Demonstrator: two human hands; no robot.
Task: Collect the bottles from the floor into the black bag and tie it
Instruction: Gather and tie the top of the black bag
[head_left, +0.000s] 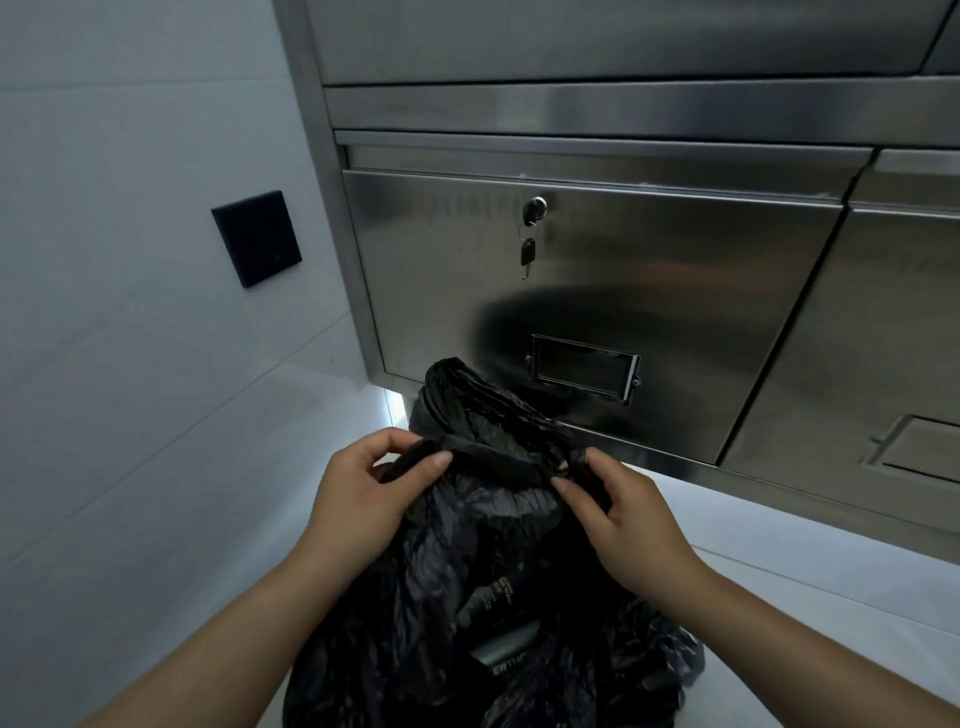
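Note:
The black bag (483, 525) sits on the pale floor in front of me, bulging and crinkled. My left hand (358, 493) pinches one twisted strip of its top edge. My right hand (618, 514) pinches the strip on the other side. A loop of the bag's plastic rises behind my hands, against the cabinet. Through the thin plastic low down I make out the shape of a bottle (498, 618) with printed lettering. No loose bottle lies on the floor in view.
A stainless steel cabinet (597, 249) stands right behind the bag, with a key (529, 252) hanging in its lock and a label holder (584, 366) below. A black square panel (256, 238) is on the white wall at left. Pale floor tiles (810, 587) spread to the right.

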